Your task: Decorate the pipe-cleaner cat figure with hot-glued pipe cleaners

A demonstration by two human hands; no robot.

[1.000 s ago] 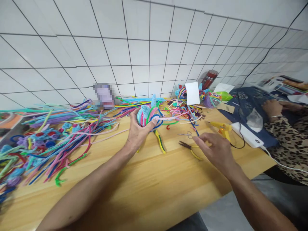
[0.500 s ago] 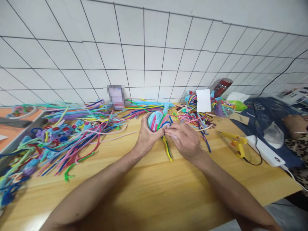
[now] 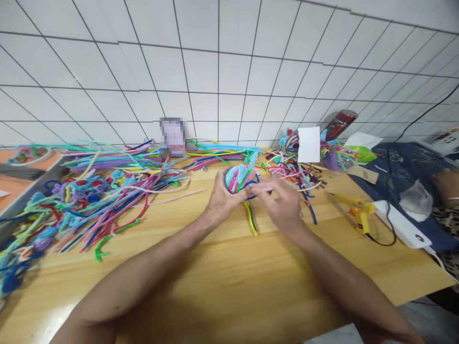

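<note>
My left hand (image 3: pixel 221 198) is wrapped round a ball of striped pipe cleaners (image 3: pixel 234 179), blue, pink and green, with a light blue tuft on top. Its thumb presses the near side. At the ball's right edge, close to a dark blue pipe cleaner loop, is my right hand (image 3: pixel 283 203); motion smears its fingers, and whether anything is between them is unclear. A yellow and dark green pipe cleaner (image 3: pixel 252 222) shows on the wooden table (image 3: pixel 222 267), just below the ball.
Loose pipe cleaners (image 3: pixel 118 210) spread over the left side. A blurred phone (image 3: pixel 173 137) leans on the tiled wall. To the right are a yellow glue gun (image 3: pixel 360 215), a white power strip (image 3: pixel 401 224), a red flask (image 3: pixel 342 124) and another person's arm (image 3: pixel 446 184).
My right hand's fingers have lifted slightly away from the ball's near side and blurred. My left hand keeps its hold on the ball. The whole view has shifted a little.
</note>
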